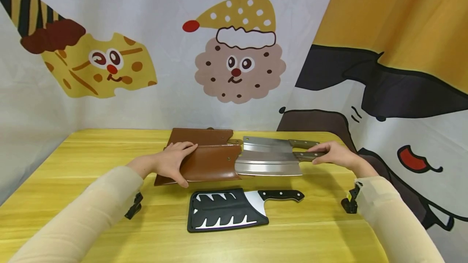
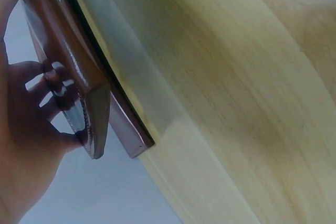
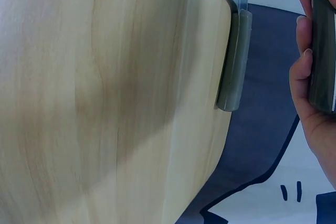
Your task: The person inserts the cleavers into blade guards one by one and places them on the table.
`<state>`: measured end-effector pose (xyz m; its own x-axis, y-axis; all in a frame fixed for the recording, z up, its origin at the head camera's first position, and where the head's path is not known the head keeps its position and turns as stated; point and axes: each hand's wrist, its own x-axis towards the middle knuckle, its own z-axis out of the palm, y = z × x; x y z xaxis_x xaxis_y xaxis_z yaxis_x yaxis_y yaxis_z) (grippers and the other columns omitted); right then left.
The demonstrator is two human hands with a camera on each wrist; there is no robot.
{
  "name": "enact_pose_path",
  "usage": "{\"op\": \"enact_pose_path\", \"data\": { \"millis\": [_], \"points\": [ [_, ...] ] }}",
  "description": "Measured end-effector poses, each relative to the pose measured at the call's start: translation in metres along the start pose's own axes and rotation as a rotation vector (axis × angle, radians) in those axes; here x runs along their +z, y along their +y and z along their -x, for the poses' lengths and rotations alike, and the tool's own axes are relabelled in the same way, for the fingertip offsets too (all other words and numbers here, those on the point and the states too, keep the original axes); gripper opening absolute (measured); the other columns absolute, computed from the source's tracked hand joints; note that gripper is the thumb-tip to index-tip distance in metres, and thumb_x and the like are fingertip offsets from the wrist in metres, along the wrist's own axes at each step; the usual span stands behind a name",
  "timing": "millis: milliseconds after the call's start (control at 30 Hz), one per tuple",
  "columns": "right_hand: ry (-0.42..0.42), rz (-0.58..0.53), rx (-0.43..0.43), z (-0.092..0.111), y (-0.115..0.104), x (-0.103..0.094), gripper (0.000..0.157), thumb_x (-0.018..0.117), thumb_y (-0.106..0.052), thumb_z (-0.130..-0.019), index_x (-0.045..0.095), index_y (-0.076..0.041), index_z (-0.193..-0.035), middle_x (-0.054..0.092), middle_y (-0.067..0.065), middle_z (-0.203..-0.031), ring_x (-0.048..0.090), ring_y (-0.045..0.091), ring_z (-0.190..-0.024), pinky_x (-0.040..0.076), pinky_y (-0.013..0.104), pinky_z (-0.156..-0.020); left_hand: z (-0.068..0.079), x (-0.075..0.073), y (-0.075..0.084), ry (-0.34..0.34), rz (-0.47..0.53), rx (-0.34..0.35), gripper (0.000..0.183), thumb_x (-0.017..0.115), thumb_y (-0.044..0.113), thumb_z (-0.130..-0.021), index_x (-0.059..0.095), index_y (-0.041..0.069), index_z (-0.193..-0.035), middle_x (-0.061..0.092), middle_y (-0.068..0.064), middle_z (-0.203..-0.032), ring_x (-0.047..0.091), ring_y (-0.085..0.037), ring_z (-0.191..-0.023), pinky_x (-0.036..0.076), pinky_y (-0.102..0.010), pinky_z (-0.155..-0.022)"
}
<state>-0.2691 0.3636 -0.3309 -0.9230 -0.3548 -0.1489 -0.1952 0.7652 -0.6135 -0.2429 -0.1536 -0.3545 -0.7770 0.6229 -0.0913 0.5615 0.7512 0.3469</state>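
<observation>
My left hand (image 1: 171,162) grips a brown leather sheath (image 1: 210,163) at its closed end. In the left wrist view, the fingers and thumb of that hand (image 2: 26,140) span the held sheath (image 2: 71,45), above a second sheath's edge (image 2: 131,135). My right hand (image 1: 337,156) holds a wide-bladed cleaver (image 1: 268,164) by its dark wooden handle (image 3: 323,61). The blade points left, its front edge right at the sheath's mouth. Behind it lies another cleaver (image 1: 268,143) with a wooden handle. A second brown sheath (image 1: 199,135) lies behind the held one, partly hidden.
Closer to me on the yellow wooden table (image 1: 146,238) lies a black-handled cleaver (image 1: 279,195), its blade mostly inside a black guard (image 1: 228,204). A cartoon-printed curtain (image 1: 164,108) hangs right behind the table's back edge.
</observation>
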Motion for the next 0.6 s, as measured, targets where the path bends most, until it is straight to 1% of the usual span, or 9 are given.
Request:
{"op": "enact_pose_path", "data": {
  "millis": [133, 300, 367, 500, 600],
  "points": [
    [0.006, 0.011, 0.004, -0.002, -0.002, 0.002, 0.047, 0.073, -0.025, -0.08, 0.063, -0.004, -0.12, 0.055, 0.023, -0.129, 0.05, 0.041, -0.119, 0.05, 0.044, -0.088, -0.001, 0.001, 0.0, 0.003, 0.005, 0.008, 0.117, 0.08, 0.047, -0.057, 0.023, -0.003, -0.147, 0.027, -0.023, -0.147, 0.025, -0.044, -0.135, 0.014, -0.069, -0.105],
    [-0.002, -0.019, -0.003, -0.005, -0.009, 0.005, 0.048, 0.073, -0.024, -0.08, 0.062, -0.002, -0.121, 0.054, 0.024, -0.13, 0.05, 0.041, -0.12, 0.049, 0.045, -0.089, -0.003, 0.001, 0.0, 0.004, 0.015, 0.008, 0.118, 0.08, 0.047, -0.057, 0.022, -0.002, -0.147, 0.026, -0.022, -0.148, 0.024, -0.043, -0.136, 0.014, -0.069, -0.106],
    [0.0, -0.016, -0.016, -0.007, -0.011, 0.006, 0.047, 0.073, -0.023, -0.08, 0.063, -0.002, -0.12, 0.056, 0.022, -0.128, 0.052, 0.038, -0.117, 0.05, 0.041, -0.087, -0.003, 0.0, 0.001, 0.005, 0.019, 0.008, 0.117, 0.08, 0.047, -0.058, 0.022, -0.002, -0.147, 0.026, -0.022, -0.148, 0.024, -0.043, -0.136, 0.014, -0.069, -0.106],
    [0.007, -0.004, -0.04, -0.011, -0.014, 0.009, 0.043, 0.074, -0.02, -0.079, 0.065, -0.004, -0.118, 0.061, 0.019, -0.123, 0.058, 0.027, -0.109, 0.05, 0.03, -0.082, -0.004, 0.0, 0.001, 0.009, 0.016, 0.01, 0.117, 0.081, 0.046, -0.058, 0.022, -0.002, -0.147, 0.026, -0.022, -0.148, 0.024, -0.043, -0.136, 0.014, -0.068, -0.106],
    [0.002, -0.007, -0.053, -0.015, -0.017, 0.011, 0.041, 0.074, -0.018, -0.079, 0.066, -0.004, -0.117, 0.062, 0.018, -0.12, 0.058, 0.022, -0.106, 0.049, 0.028, -0.081, -0.005, -0.001, 0.002, 0.007, 0.018, 0.006, 0.117, 0.081, 0.047, -0.058, 0.022, -0.001, -0.147, 0.026, -0.022, -0.148, 0.024, -0.043, -0.136, 0.014, -0.068, -0.106]
  ]
}}
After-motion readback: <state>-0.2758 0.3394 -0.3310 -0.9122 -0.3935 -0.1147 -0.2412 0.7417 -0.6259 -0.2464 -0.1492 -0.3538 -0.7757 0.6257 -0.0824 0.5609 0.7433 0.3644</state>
